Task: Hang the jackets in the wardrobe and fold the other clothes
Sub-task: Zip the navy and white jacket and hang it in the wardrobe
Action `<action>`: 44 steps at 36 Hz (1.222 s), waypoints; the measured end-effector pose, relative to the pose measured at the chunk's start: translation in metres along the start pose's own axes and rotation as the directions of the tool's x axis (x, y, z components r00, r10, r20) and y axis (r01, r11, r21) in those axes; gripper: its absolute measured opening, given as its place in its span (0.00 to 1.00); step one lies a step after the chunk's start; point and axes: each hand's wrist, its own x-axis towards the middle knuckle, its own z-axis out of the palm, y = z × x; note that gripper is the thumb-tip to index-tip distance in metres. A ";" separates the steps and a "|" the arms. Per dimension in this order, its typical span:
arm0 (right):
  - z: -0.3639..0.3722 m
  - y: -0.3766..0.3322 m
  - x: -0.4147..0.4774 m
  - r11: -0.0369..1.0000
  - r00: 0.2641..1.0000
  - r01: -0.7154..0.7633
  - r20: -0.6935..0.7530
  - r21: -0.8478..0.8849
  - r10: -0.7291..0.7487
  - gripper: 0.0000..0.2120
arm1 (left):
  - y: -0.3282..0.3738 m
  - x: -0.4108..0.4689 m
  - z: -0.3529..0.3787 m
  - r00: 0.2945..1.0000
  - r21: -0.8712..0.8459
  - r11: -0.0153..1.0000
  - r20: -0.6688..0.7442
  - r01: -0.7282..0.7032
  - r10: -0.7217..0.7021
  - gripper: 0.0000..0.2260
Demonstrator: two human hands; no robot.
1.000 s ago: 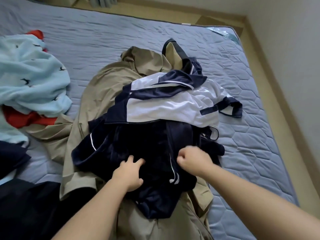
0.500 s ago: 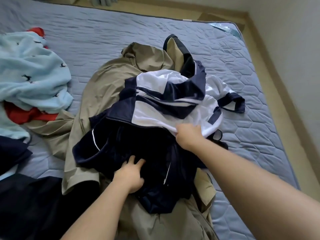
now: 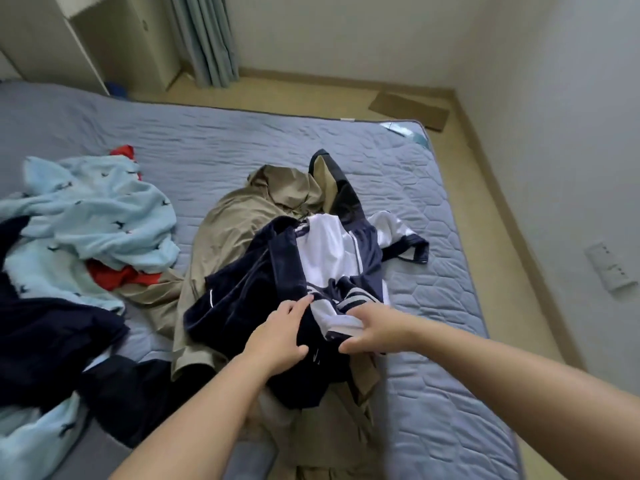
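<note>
A navy and white track jacket lies bunched on top of a khaki coat in the middle of the grey mattress. My left hand rests on the jacket's dark navy part, fingers spread and reaching toward the white edge. My right hand grips the white and navy striped edge of the same jacket, with the fabric bunched in its fingers. Part of the coat's dark-trimmed collar sticks up behind the jacket.
A light blue fleece with a red garment under it lies at the left, beside dark navy clothes. A wardrobe and grey curtain stand beyond the bed. Cardboard lies on the floor.
The view has tilted up to take in the room. My right hand pulled the white part of the jacket toward me and now grips its striped edge. My left hand shifted right.
</note>
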 end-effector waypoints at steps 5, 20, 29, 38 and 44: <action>-0.084 -0.053 -0.088 0.992 0.984 0.103 -0.152 0.072 -0.091 0.14 | 0.068 -0.039 -0.075 0.985 -0.025 0.985 -0.006 -0.170 0.170 0.36; -0.205 -0.157 -0.324 0.969 0.894 0.245 -0.380 -0.031 -0.238 0.09 | 0.190 -0.168 -0.219 0.816 -0.167 0.961 -0.572 -0.221 0.088 0.11; -0.202 -0.149 -0.379 0.961 0.762 0.272 -0.600 -0.044 -0.243 0.14 | 0.156 -0.251 -0.257 0.680 -0.252 0.933 -0.733 -0.258 -0.010 0.15; -0.107 -0.169 -0.357 0.935 0.794 0.337 -0.568 0.110 -0.219 0.15 | 0.222 -0.305 -0.272 0.633 -0.353 0.785 -0.771 -0.509 0.064 0.08; -0.054 -0.201 -0.335 0.858 0.708 0.461 -0.677 0.226 -0.202 0.13 | 0.232 -0.300 -0.247 0.732 -0.312 0.833 -0.665 -0.456 0.152 0.18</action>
